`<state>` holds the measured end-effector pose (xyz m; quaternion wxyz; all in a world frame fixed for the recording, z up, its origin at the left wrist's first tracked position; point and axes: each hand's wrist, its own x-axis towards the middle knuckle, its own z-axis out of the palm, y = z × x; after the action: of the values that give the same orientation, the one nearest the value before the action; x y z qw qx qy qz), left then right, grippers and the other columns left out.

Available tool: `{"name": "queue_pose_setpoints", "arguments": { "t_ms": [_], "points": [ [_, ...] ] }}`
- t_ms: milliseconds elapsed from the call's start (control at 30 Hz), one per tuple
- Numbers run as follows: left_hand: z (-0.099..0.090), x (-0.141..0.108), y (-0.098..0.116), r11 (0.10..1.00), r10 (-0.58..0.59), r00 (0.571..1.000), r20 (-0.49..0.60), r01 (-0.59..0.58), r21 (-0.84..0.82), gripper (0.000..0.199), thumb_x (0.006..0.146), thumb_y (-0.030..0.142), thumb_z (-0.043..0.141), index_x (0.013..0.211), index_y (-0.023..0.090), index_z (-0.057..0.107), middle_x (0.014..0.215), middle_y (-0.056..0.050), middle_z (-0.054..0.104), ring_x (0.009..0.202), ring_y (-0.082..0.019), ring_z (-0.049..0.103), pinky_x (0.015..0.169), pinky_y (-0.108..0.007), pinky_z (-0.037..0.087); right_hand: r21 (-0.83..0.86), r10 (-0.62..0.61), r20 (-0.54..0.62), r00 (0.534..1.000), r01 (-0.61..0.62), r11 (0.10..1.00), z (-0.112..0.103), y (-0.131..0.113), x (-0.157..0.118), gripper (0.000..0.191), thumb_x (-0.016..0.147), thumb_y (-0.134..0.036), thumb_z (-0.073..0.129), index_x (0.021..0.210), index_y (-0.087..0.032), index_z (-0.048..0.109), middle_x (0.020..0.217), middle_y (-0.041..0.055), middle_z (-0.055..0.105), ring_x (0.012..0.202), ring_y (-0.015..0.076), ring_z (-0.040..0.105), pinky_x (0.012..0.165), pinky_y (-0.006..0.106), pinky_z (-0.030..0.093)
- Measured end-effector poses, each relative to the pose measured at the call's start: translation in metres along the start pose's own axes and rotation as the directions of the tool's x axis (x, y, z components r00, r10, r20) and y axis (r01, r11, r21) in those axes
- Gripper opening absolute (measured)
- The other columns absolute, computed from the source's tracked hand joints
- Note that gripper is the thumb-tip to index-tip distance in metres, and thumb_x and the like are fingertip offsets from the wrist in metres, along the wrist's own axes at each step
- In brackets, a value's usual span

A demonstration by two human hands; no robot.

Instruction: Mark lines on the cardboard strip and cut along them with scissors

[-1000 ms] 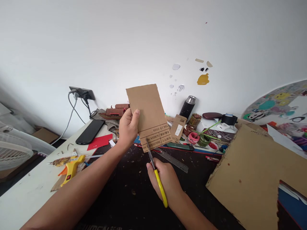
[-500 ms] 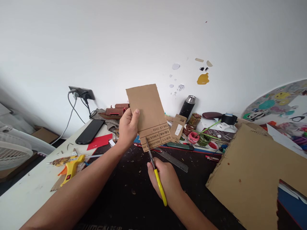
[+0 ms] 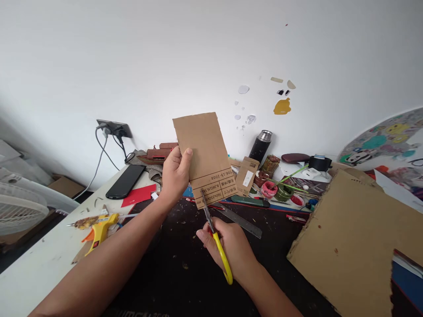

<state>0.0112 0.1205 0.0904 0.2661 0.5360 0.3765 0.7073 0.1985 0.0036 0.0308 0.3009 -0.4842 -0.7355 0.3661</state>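
Observation:
A rectangular piece of brown cardboard, with black printing along its lower end, is held up above the dark mat. My left hand grips its left edge, thumb on the near face. In my right hand are yellow-handled scissors, fingers closed around the handle. The scissor blades lie at the cardboard's lower edge, with one blade showing over the printed face. Behind the blades a metal ruler rests on the mat.
A yellow glue gun and a black phone lie on the left. Paint pots, a black flask and a green cutter stand or lie along the back. A large cardboard sheet fills the right side.
My right thumb has shifted outward to the left, and the yellow handle stands out more. The cardboard and my left hand have barely moved; the view has turned slightly.

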Motion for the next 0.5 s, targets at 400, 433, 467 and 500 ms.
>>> {"name": "queue_pose_setpoints", "arguments": {
  "t_ms": [400, 433, 467, 500],
  "points": [
    [-0.003, 0.003, 0.013, 0.995, 0.079, 0.996, 0.052, -0.082, 0.050, 0.044, 0.102, 0.066, 0.070, 0.109, 0.023, 0.074, 0.114, -0.011, 0.083, 0.100, -0.027, 0.078, 0.078, -0.036, 0.065, 0.093, 0.036, 0.080, 0.996, -0.043, 0.995, 0.001, 0.000, 0.000, 0.043, 0.091, -0.065, 0.078, 0.099, -0.023, 0.072, 0.067, -0.0022, 0.068, 0.053, 0.0141, 0.060, 0.056, 0.023, 0.043],
    [-0.002, 0.003, 0.014, 0.994, 0.090, 0.995, 0.049, -0.093, 0.056, 0.044, 0.102, 0.066, 0.071, 0.108, 0.023, 0.074, 0.113, -0.011, 0.083, 0.100, -0.027, 0.078, 0.078, -0.036, 0.064, 0.095, 0.035, 0.081, 0.996, -0.043, 0.995, 0.002, 0.001, 0.000, 0.043, 0.091, -0.065, 0.078, 0.100, -0.023, 0.073, 0.067, -0.0020, 0.069, 0.054, 0.0144, 0.061, 0.056, 0.023, 0.044],
    [-0.002, 0.002, 0.015, 0.995, 0.089, 0.995, 0.049, -0.092, 0.048, 0.044, 0.102, 0.066, 0.071, 0.108, 0.023, 0.074, 0.112, -0.011, 0.083, 0.099, -0.027, 0.078, 0.077, -0.036, 0.064, 0.093, 0.032, 0.078, 0.996, -0.039, 0.995, 0.002, 0.001, -0.001, 0.043, 0.091, -0.065, 0.078, 0.100, -0.023, 0.073, 0.067, -0.0019, 0.069, 0.054, 0.0147, 0.062, 0.057, 0.023, 0.044],
    [-0.001, 0.002, 0.015, 0.996, 0.079, 0.995, 0.053, -0.081, 0.032, 0.044, 0.101, 0.066, 0.071, 0.107, 0.023, 0.073, 0.111, -0.011, 0.083, 0.097, -0.027, 0.078, 0.076, -0.036, 0.064, 0.091, 0.027, 0.074, 0.997, -0.034, 0.995, 0.002, 0.001, -0.001, 0.043, 0.092, -0.065, 0.078, 0.100, -0.023, 0.073, 0.068, -0.0018, 0.070, 0.055, 0.0149, 0.063, 0.057, 0.023, 0.045]
  ]
}}
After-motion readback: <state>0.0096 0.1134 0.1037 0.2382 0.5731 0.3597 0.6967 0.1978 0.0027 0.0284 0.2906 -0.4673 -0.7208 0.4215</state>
